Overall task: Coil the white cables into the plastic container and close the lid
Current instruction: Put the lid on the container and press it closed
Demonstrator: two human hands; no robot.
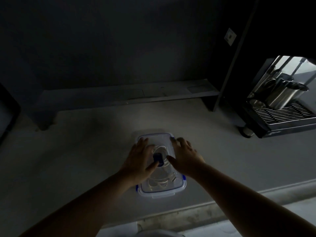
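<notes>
With both palms spread flat on the lid (162, 139), left hand (138, 161) and right hand (185, 157) grip nothing; we judge they are pressing it down. White cables (159, 183) lie coiled inside the plastic container (179, 189), mid-worktop (77, 159). We should press evenly, then snap each blue latch (184, 179), checking no cable is pinched.

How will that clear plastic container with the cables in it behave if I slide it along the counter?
The container is low and flat-bottomed, so it should slide rather than tip. It holds only thin white cables and a small dark blue item, so it is probably light. On the smooth counter it may skid easily.
</notes>
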